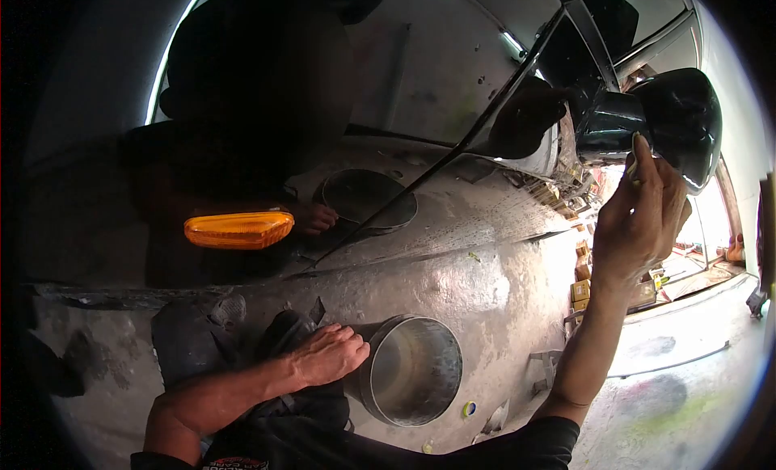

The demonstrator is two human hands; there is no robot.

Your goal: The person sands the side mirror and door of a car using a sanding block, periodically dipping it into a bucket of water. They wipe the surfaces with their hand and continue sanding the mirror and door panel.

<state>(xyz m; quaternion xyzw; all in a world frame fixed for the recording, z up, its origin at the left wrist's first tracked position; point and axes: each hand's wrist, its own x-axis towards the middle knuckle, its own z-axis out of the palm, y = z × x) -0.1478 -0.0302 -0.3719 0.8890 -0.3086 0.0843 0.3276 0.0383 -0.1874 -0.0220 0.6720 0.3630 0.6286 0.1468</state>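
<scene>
A glossy black car panel (97, 195) with an orange side lamp (239, 230) fills the left, mirroring a person and the bucket. My right hand (643, 219) is raised at the black side mirror (683, 118), its fingers bent and pressed near the mirror's base. Something thin and pale shows between the fingers, too small to make out. Low in the view, my left hand (330, 355) rests over my knee with its fingers curled together, beside the rim of a metal bucket (416, 371). What the left hand holds, if anything, is hidden.
The bucket stands on a stained concrete floor (485, 284), with a small round yellow-rimmed item (469, 408) to its right. A small stool (543, 369) stands under my right forearm. Boxes (580, 292) are stacked farther back, and a dark hose (671, 363) lies on the right-hand floor.
</scene>
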